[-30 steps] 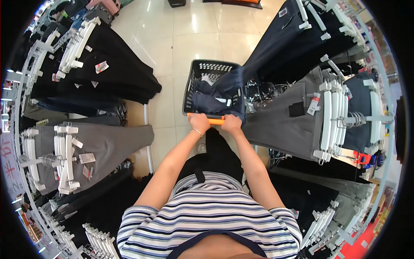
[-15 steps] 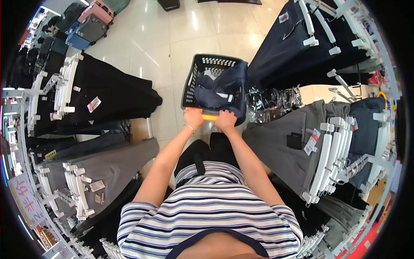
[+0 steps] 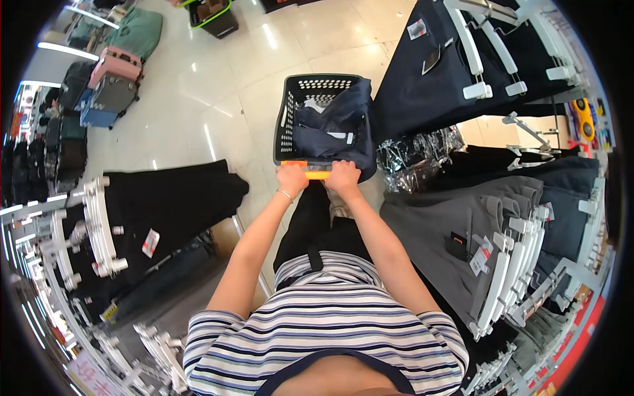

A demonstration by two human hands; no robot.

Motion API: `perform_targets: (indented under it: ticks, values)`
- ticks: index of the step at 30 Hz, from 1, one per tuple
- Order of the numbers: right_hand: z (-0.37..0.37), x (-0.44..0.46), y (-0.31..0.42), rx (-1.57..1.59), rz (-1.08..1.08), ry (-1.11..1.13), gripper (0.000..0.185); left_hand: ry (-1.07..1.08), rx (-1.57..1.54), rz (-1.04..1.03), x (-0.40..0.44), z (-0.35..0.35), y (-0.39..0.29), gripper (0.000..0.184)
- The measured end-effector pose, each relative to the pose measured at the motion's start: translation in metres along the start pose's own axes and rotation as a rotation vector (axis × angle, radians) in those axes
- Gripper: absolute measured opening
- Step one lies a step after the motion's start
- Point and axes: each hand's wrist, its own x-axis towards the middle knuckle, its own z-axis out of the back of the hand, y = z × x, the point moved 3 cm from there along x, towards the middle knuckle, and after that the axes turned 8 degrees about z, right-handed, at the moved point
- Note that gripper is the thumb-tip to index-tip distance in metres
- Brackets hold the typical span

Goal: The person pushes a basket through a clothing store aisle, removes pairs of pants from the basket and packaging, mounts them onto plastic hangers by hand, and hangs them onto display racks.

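Note:
Both my hands grip the orange handle (image 3: 317, 175) of a black shopping basket (image 3: 285, 125) in front of me. My left hand (image 3: 291, 177), with a bracelet at the wrist, wraps round the handle's left part. Round its right part close the fingers of my right hand (image 3: 343, 177). Inside the basket lies dark navy clothing (image 3: 330, 129) with a white tag, and part of it hangs over the right rim. A small pale item (image 3: 316, 104) shows near the basket's back. What carries the basket underneath is hidden.
Black trousers (image 3: 172, 204) hang on a rack at left. Navy trousers (image 3: 422, 86) and grey trousers (image 3: 442, 224) hang close on the right, beside plastic-wrapped packs (image 3: 419, 158). Suitcases (image 3: 112, 89) stand at far left. Another basket (image 3: 214, 20) with a green rim is ahead on the tiled floor.
I have moved forward with the basket between the racks. The left racks have slid back toward me, and the green-rimmed basket has come further into view. Both hands keep their hold.

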Motion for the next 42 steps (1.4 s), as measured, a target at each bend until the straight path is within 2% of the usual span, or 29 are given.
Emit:
perform_targets:
  ticks: [6, 13, 16, 23, 32, 42]
  values:
    - [0.031, 0.060, 0.003, 0.057, -0.066, -0.063, 0.034, -0.011, 0.012, -0.164, 0.077, 0.031, -0.002, 0.020]
    - [0.062, 0.129, 0.006, 0.115, -0.180, -0.096, 0.036, -0.043, 0.181, -0.244, 0.164, 0.068, -0.012, 0.021]
    - [0.068, 0.159, 0.003, 0.132, -0.234, -0.119, 0.035, -0.124, 0.166, -0.338, 0.204, 0.070, -0.013, 0.021]
    - [0.101, 0.231, 0.002, 0.192, -0.353, -0.183, 0.032, -0.128, 0.189, -0.423, 0.293, 0.120, -0.032, 0.020]
    - [0.169, 0.314, -0.023, 0.341, -0.537, -0.160, 0.030, -0.197, 0.265, -0.604, 0.404, 0.189, -0.094, 0.019]
    - [0.216, 0.382, -0.084, 0.443, -0.683, -0.183, 0.032, -0.201, 0.326, -0.818, 0.503, 0.218, -0.184, 0.017]
